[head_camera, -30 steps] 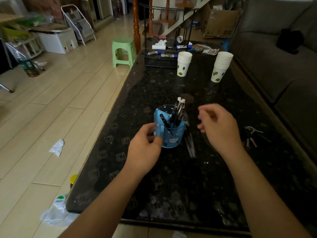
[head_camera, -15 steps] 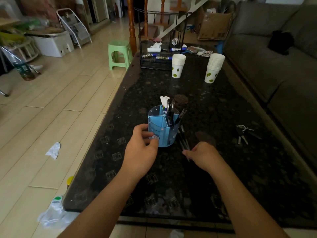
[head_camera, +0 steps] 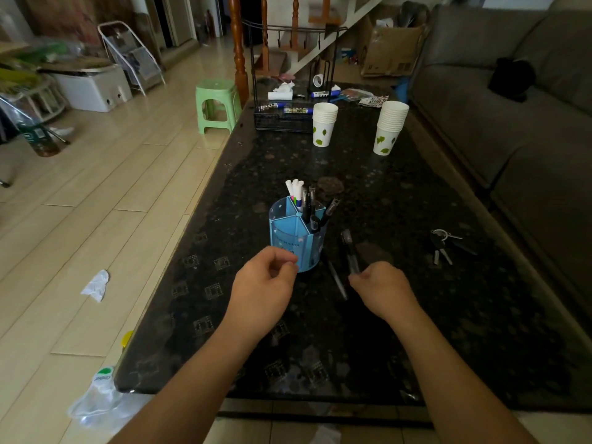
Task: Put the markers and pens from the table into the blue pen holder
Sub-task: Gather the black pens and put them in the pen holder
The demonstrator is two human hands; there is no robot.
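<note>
The blue pen holder (head_camera: 290, 238) stands mid-table on the dark stone table (head_camera: 400, 331). White markers (head_camera: 295, 189) and black pens (head_camera: 310, 208) stick out of its far compartments. My left hand (head_camera: 261, 286) is curled at the holder's near base, fingertips pinched against its lower front. My right hand (head_camera: 382, 291) is to the right of the holder, its fingertips closed on the near end of a black pen (head_camera: 349, 249) that points away from me. A second thin pen (head_camera: 336, 280) lies flat on the table between my hands.
Two stacks of paper cups (head_camera: 324, 128) (head_camera: 389, 129) stand farther back, in front of a black wire rack (head_camera: 282, 120) holding markers. Keys (head_camera: 443, 243) lie to the right. A grey sofa (head_camera: 512, 129) runs along the right side; the table's left edge drops to the floor.
My right hand came down from above the holder to the table and closed on a black pen's near end. The holder has been turned in my left hand.
</note>
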